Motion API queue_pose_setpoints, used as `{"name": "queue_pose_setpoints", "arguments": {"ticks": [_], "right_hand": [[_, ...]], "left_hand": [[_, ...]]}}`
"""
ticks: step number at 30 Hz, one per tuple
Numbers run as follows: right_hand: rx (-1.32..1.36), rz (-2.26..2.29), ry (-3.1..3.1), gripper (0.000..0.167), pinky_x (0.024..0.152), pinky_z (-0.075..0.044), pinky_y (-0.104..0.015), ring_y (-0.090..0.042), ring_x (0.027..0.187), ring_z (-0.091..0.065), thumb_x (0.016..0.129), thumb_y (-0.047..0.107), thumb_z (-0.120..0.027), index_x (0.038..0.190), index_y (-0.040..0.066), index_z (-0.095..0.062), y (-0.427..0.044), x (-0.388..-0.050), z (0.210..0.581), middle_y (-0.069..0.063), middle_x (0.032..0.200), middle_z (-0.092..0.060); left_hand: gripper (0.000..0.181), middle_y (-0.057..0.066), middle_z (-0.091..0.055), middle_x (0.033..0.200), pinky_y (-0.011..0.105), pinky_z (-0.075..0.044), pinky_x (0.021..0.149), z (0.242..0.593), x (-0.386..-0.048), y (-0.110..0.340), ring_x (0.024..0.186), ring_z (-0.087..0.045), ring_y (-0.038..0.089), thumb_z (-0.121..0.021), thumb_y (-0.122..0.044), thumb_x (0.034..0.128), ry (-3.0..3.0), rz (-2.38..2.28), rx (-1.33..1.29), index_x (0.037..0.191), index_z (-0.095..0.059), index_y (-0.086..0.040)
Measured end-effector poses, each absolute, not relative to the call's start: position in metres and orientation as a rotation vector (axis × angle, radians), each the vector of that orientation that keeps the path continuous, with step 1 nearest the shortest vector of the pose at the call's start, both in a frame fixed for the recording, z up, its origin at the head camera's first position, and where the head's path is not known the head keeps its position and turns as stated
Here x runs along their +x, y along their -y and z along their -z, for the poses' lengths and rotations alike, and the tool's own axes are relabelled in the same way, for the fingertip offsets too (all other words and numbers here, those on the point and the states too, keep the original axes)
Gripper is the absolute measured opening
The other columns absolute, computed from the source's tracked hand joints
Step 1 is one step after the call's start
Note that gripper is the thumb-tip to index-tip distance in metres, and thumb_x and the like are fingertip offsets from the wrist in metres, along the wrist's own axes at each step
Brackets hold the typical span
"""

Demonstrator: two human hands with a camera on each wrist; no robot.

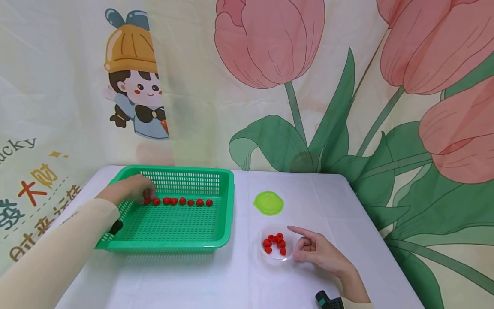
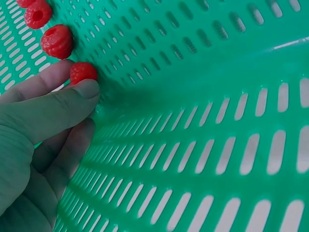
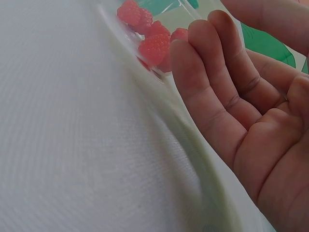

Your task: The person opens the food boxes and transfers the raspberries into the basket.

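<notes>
My left hand (image 1: 135, 189) is inside the green basket (image 1: 166, 245) at its left end. In the left wrist view its thumb and fingers (image 2: 53, 113) pinch a red raspberry (image 2: 83, 72) low by the basket wall. A row of raspberries (image 1: 182, 201) runs rightward from there across the basket floor. My right hand (image 1: 322, 253) rests beside the clear round bowl (image 1: 275, 262), index finger extended at its rim and thumb near its side. Several raspberries (image 1: 281, 243) lie in the bowl. The right wrist view shows the fingers (image 3: 205, 82) loosely bent, holding nothing.
A light green lid (image 1: 269, 203) lies flat on the white tablecloth (image 1: 185, 279), behind the bowl and right of the basket. A printed curtain (image 1: 193, 107) with tulips and a cartoon figure hangs behind the table.
</notes>
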State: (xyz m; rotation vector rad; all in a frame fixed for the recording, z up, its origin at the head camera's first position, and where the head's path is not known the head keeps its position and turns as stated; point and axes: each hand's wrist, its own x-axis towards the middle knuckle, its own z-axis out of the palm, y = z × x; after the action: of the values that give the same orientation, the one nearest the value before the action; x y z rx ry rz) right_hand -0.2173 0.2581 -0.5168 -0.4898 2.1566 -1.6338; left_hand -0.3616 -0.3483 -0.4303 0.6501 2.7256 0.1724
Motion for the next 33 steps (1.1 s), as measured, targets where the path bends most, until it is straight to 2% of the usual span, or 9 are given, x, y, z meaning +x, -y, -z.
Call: {"name": "queue_pose_setpoints", "arguments": {"ticks": [9, 16, 22, 27, 33], "right_hand": [[-0.492, 1.636, -2.155, 0.074, 0.079, -0.060, -0.025, -0.016, 0.080, -0.067, 0.095, 0.011, -0.081, 0.160, 0.010, -0.046, -0.257, -0.217, 0.517, -0.012, 0.096, -0.068], [-0.483, 1.639, -2.152, 0.074, 0.079, -0.060, -0.025, -0.016, 0.081, -0.066, 0.095, 0.010, -0.081, 0.161, 0.010, -0.046, -0.257, -0.218, 0.516, -0.011, 0.096, -0.068], [-0.464, 1.638, -2.155, 0.075, 0.082, -0.061, -0.027, -0.018, 0.081, -0.068, 0.095, 0.013, -0.081, 0.161, 0.011, -0.046, -0.257, -0.218, 0.517, -0.011, 0.096, -0.068], [-0.461, 1.639, -2.156, 0.074, 0.082, -0.062, -0.027, -0.018, 0.082, -0.068, 0.095, 0.013, -0.081, 0.160, 0.011, -0.046, -0.256, -0.219, 0.517, -0.011, 0.096, -0.068], [-0.470, 1.635, -2.154, 0.073, 0.081, -0.061, -0.027, -0.018, 0.082, -0.067, 0.095, 0.013, -0.081, 0.160, 0.012, -0.047, -0.256, -0.219, 0.517, -0.010, 0.096, -0.068]], "left_hand": [[0.033, 0.002, -0.070, 0.094, 0.041, -0.059, 0.074, 0.415, -0.358, 0.347, 0.086, -0.064, 0.022, -0.080, 0.015, 0.0754, -2.792, -0.158, 0.698, 0.096, -0.074, -0.010], [0.032, -0.001, -0.073, 0.096, 0.041, -0.059, 0.076, 0.389, -0.350, 0.324, 0.088, -0.065, 0.019, -0.080, 0.010, 0.0761, -2.842, -0.207, 0.831, 0.100, -0.077, -0.012], [0.031, -0.005, -0.073, 0.098, 0.039, -0.059, 0.075, 0.358, -0.329, 0.281, 0.088, -0.068, 0.018, -0.083, 0.005, 0.0796, -2.844, -0.272, 1.046, 0.104, -0.077, -0.015], [0.030, -0.006, -0.074, 0.103, 0.038, -0.060, 0.080, 0.339, -0.299, 0.232, 0.095, -0.071, 0.021, -0.086, -0.001, 0.0853, -2.817, -0.317, 1.125, 0.110, -0.077, -0.016], [0.033, -0.007, -0.074, 0.110, 0.035, -0.059, 0.085, 0.333, -0.267, 0.179, 0.098, -0.068, 0.012, -0.086, -0.008, 0.0886, -2.765, -0.406, 1.222, 0.120, -0.076, -0.016]]}}
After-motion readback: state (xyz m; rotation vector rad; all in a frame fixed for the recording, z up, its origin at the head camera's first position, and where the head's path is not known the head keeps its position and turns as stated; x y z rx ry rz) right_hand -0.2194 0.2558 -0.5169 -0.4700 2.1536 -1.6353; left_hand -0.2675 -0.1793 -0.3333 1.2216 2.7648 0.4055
